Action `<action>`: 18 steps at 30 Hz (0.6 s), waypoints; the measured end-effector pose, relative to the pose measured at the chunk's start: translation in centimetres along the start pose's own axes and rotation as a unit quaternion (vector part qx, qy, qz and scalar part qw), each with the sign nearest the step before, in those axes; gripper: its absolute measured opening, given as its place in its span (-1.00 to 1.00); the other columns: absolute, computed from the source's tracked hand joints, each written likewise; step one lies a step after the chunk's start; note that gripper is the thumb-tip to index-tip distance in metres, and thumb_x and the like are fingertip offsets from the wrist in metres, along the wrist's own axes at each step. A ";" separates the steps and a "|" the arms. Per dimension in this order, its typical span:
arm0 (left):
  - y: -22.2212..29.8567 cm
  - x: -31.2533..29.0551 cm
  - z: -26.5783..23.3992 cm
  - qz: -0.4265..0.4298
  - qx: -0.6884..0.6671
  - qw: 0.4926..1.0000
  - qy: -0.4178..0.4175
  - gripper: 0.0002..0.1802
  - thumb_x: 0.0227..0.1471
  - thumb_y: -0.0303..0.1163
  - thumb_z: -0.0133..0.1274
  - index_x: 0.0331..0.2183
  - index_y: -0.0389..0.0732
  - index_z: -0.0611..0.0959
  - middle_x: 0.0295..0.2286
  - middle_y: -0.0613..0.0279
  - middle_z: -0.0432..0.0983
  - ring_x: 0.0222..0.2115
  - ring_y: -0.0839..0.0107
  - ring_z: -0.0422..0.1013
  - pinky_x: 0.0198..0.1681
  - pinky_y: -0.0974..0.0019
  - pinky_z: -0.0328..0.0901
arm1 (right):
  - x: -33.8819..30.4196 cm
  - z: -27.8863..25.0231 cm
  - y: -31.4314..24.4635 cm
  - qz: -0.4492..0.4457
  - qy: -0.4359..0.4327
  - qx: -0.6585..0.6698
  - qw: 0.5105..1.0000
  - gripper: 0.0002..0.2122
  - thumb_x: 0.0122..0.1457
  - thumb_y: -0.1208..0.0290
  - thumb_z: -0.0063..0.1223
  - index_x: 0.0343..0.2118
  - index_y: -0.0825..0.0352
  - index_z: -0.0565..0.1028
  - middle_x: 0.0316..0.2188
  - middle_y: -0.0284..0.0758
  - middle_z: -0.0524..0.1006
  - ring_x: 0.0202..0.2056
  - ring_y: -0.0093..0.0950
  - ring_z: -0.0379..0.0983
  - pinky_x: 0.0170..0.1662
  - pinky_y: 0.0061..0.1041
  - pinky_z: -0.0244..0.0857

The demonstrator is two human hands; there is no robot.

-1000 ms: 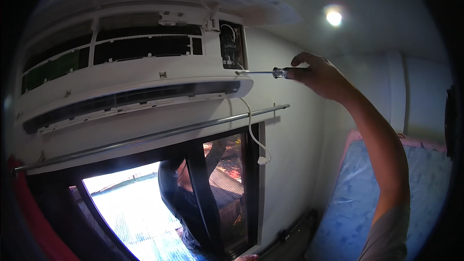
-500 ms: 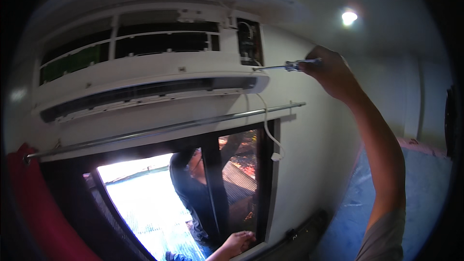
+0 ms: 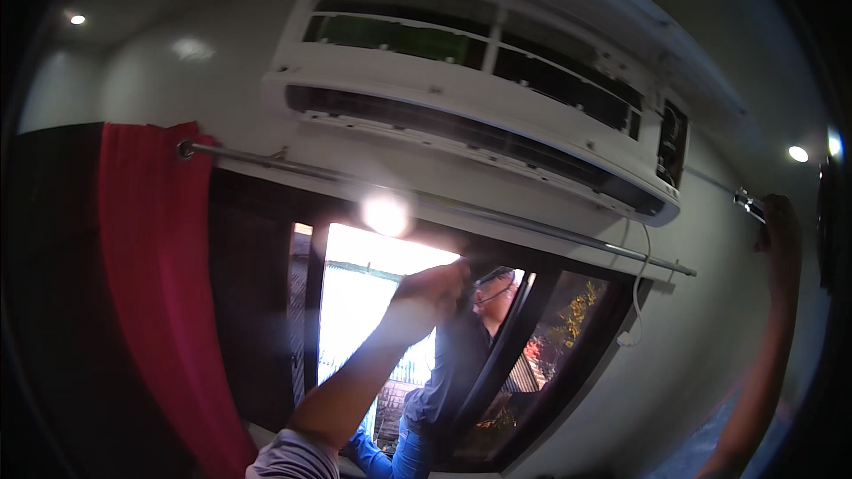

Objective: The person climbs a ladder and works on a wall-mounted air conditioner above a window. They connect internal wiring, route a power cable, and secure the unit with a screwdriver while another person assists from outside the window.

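My right hand [image 3: 781, 223], at the far right, is closed round the clear handle of a screwdriver [image 3: 751, 205]. The screwdriver's thin shaft points left toward the right end of a white wall-mounted air conditioner [image 3: 373, 71]. Its front panel is raised, showing dark filter openings and a narrow compartment [image 3: 672, 142] at the right end. My left hand [image 3: 430, 293] is raised in front of the window, below the unit. Its fingers look curled together but are blurred; anything between them is too unclear to name.
A metal curtain rod [image 3: 532, 229] runs under the unit, with a red curtain [image 3: 155, 257] at its left. A white cable [image 3: 641, 284] hangs with a plug. Beyond the dark-framed window [image 3: 568, 364] stands another person [image 3: 453, 372]. A bluish sheet shows at lower right.
The view has swung left, so the unit appears farther right. My left hand has risen from the lower edge. The screwdriver has come away from the unit's lower right corner.
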State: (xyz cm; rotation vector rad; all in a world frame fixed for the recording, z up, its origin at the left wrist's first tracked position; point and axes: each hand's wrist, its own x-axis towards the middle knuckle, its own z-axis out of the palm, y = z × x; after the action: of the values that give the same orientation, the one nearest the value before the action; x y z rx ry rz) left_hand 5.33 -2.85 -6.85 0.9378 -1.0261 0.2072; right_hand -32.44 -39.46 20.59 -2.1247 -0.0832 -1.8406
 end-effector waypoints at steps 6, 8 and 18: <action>13.5 8.2 -6.0 0.021 -0.369 0.929 -0.003 -0.69 0.38 -0.12 0.09 -0.07 -0.15 0.61 -0.50 0.47 0.49 -0.62 0.67 0.20 -0.54 0.50 0.14 | -3.1 14.2 -12.0 -0.199 -0.098 0.160 0.962 -0.68 0.33 0.23 0.21 0.02 0.34 0.54 -0.33 -0.41 0.53 -0.34 -0.67 0.45 -0.30 -0.58 0.40; 17.2 9.4 -7.3 0.065 -0.386 0.920 -0.018 -0.70 0.38 -0.12 0.08 -0.09 -0.15 0.63 -0.47 0.46 0.53 -0.62 0.66 0.22 -0.51 0.50 0.15 | -3.4 19.3 -17.2 -0.192 -0.151 0.219 0.945 -0.62 0.30 0.20 0.28 0.03 0.35 0.54 -0.26 -0.37 0.57 -0.30 -0.61 0.50 -0.21 -0.54 0.44; 21.6 9.7 -15.0 0.108 -0.408 0.907 0.011 -0.73 0.39 -0.10 0.06 -0.12 -0.08 0.65 -0.36 0.37 0.65 -0.62 0.66 0.27 -0.51 0.49 0.17 | -3.7 29.4 -28.6 -0.160 -0.225 0.249 0.928 -0.63 0.32 0.19 0.29 0.04 0.32 0.55 -0.20 -0.38 0.58 -0.19 -0.58 0.48 -0.07 -0.50 0.42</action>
State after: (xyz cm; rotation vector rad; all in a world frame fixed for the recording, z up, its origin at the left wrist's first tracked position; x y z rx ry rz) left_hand 8.19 19.02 10.50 0.0592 -1.0592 -0.0405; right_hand -12.34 -3.50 19.58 -2.1807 -0.9465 -1.2398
